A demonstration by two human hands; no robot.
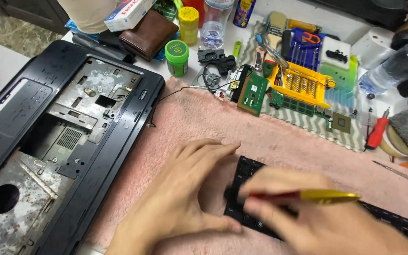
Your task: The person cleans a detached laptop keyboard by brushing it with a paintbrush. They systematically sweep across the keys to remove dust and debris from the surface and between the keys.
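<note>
At far left we see the stripped black laptop shell (pixel 57 137) lying open. On the pink towel (pixel 204 123), our left hand (pixel 180 198) presses flat on the black keyboard (pixel 251 172), steadying it, while our right hand (pixel 308 217) pinches a red-and-gold tool (pixel 317 195) over the keys.

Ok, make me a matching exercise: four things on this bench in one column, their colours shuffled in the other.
Things:
1. towel
2. bit holder
3. keyboard
4. round tub

Colours:
A. green
B. black
C. pink
D. yellow

Pairs: 1-C, 2-D, 3-B, 4-A
</note>
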